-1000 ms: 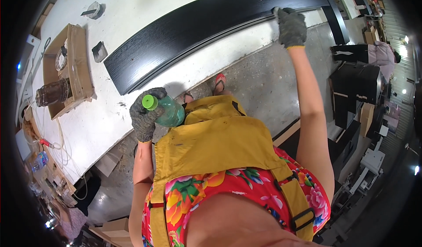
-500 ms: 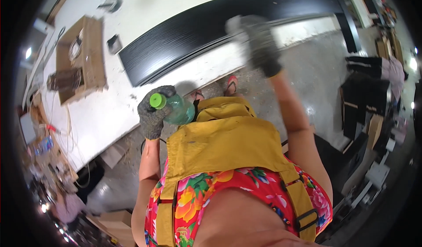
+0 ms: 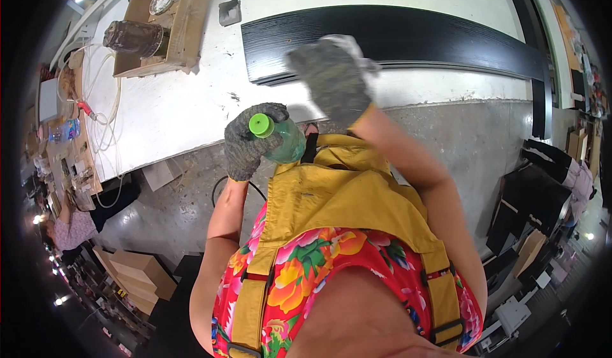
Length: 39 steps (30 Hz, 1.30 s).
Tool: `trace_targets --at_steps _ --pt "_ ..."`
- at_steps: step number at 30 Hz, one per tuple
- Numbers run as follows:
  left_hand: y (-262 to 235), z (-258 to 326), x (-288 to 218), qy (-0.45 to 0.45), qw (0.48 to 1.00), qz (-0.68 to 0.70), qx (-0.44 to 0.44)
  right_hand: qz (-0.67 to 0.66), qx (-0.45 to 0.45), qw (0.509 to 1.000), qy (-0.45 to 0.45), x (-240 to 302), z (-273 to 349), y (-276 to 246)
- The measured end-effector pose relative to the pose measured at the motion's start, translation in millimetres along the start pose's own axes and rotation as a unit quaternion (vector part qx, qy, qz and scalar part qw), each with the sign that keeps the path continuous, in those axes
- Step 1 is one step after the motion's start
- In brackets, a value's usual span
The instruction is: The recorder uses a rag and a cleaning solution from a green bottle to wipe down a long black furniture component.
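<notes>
Head view, far left: I am watching from afar as a co-worker [image 3: 73, 229] in a pale top is showing beyond the white table [image 3: 153, 112]. Next, a red connector [image 3: 84, 108] is lying among pale hoses near the table's left side. Moving right, I am finding a brown-stained jar [image 3: 131, 38] leaning on its side across the wall of a cardboard box [image 3: 194, 23], and a small grey dish [image 3: 229, 12] is sitting just beside that box.

Near the table's front edge, the gloved left hand [image 3: 247, 142] is grasping a translucent green bottle [image 3: 288, 144], its bright green cap pointing up toward me. Further right, the gloved right hand [image 3: 333, 80] is holding a pale cloth [image 3: 357, 49]; blur is hiding how its fingers are curling, and I am not managing to tell whether the cloth is touching anything. Behind it, a long black panel [image 3: 440, 39] is lying along the table, its right end meeting a narrow black board [image 3: 542, 109] that is jutting past the near edge. At far right, another person [image 3: 579, 189] is standing well apart.
</notes>
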State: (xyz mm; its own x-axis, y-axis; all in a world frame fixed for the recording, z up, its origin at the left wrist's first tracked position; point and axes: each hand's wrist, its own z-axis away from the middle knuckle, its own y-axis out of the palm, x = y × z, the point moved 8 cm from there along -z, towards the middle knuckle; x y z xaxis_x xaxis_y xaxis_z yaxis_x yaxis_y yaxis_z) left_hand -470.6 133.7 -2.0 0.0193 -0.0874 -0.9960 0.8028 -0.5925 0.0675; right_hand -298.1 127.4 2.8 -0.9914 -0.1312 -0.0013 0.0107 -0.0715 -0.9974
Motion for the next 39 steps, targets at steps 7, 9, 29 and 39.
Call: trace_targets --at_steps 7,9,29,39 --pt "-35 18 8 -0.008 0.998 -0.010 -0.054 0.099 -0.141 0.962 0.212 -163 127 -20" --pt "-39 15 11 -0.014 0.999 0.010 -0.051 0.101 -0.152 0.969 0.169 -134 110 -4" --pt "-42 5 17 -0.049 0.998 0.033 0.017 0.036 -0.120 0.992 0.003 5 14 -29" --pt "-31 14 19 -0.044 0.999 0.001 0.022 0.120 -0.062 0.977 0.168 -126 95 -18"
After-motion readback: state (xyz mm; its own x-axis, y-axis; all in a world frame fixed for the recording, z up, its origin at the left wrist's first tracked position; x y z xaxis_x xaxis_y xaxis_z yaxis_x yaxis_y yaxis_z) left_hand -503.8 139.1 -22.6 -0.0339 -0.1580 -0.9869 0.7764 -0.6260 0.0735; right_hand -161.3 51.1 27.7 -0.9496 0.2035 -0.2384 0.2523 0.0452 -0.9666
